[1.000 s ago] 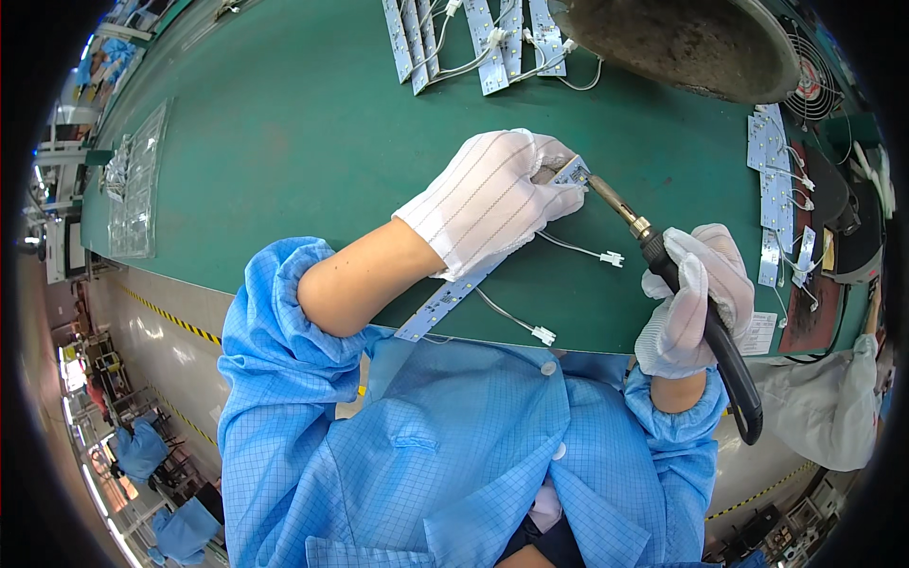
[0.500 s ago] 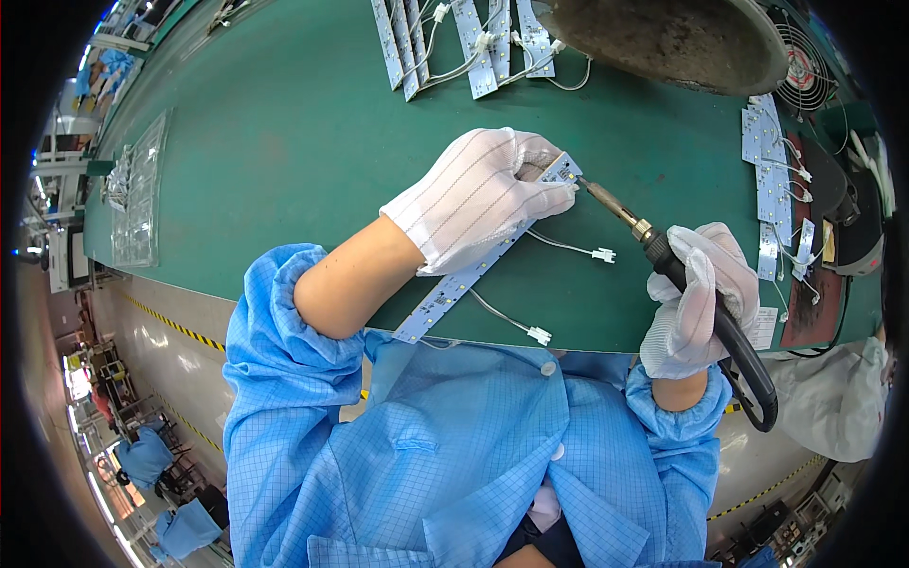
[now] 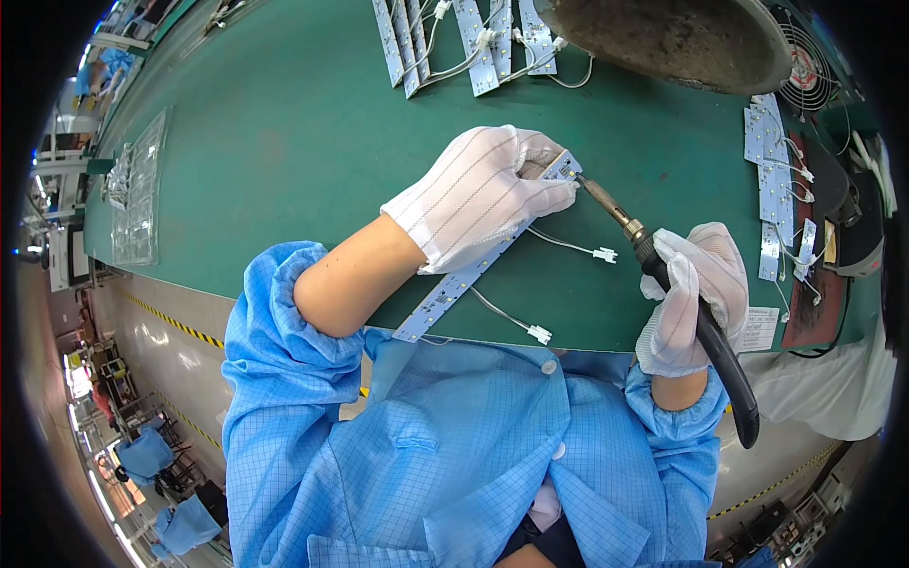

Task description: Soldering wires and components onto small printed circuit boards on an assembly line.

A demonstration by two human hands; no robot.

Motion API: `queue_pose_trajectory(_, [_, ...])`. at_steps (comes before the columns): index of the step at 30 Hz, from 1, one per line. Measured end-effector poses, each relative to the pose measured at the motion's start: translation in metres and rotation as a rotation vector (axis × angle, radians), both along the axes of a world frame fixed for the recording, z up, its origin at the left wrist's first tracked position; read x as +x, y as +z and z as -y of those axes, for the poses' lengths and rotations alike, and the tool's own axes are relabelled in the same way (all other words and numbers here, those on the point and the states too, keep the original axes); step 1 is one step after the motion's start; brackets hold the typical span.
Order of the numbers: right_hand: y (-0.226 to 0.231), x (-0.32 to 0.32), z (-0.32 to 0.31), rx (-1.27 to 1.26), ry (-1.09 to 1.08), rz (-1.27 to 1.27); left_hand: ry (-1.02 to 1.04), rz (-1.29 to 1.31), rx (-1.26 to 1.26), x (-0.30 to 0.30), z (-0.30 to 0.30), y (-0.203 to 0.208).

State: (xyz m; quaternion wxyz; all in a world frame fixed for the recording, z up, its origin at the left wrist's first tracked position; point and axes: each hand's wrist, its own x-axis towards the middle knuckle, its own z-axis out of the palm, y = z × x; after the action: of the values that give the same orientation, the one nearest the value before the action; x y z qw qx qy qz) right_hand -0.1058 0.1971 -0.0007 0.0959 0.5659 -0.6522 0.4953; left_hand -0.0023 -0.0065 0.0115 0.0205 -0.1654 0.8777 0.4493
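Observation:
My left hand (image 3: 492,194), in a white striped glove, is closed around the far part of a long LED strip board (image 3: 443,301). The board slants across the table's near edge, its far end showing past my thumb and fingers. Two white wires with plugs hang off its right side, one plug (image 3: 604,255) near the middle and another plug (image 3: 540,334) closer to me. In my gloved right hand (image 3: 696,298) is a soldering iron (image 3: 630,225) with a black handle. Its tip is at the board's far end, by my left fingertips; whether it touches cannot be made out.
Several wired LED boards (image 3: 478,57) lie at the back, and more boards (image 3: 772,180) on the right. A dark lamp-like hood (image 3: 668,43) overhangs the back right, beside a fan (image 3: 805,68). A clear plastic tray (image 3: 140,199) lies at the left of the green table (image 3: 284,189).
My right hand has shifted slightly left, and the iron's handle has swung left and stands steeper. The tip stays by the board's end. My left hand has hardly moved.

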Motion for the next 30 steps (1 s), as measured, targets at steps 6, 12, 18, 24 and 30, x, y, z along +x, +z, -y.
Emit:
queue_pose_trajectory(6, [-0.007, -0.001, -0.002, -0.146, -0.085, 0.084, 0.099, -0.181, -0.430, 0.013, -0.001, 0.006])
queue_pose_trajectory(12, [0.000, -0.002, -0.003, -0.072, -0.065, 0.036, -0.048, 0.163, -0.767, 0.063, -0.017, 0.025])
queue_pose_trajectory(18, [-0.003, 0.000, -0.003, -0.128, -0.113, 0.224, 0.120, 0.240, -0.478, 0.090, 0.016, 0.052])
queue_pose_trajectory(24, [0.005, 0.011, -0.003, -0.078, -0.136, 0.279, 0.739, 0.325, -0.731, 0.139, 0.137, 0.062])
queue_pose_trajectory(30, [0.005, 0.005, -0.001, -0.069, -0.188, 0.133, 0.831, 0.488, -0.814, 0.181, 0.225, 0.013])
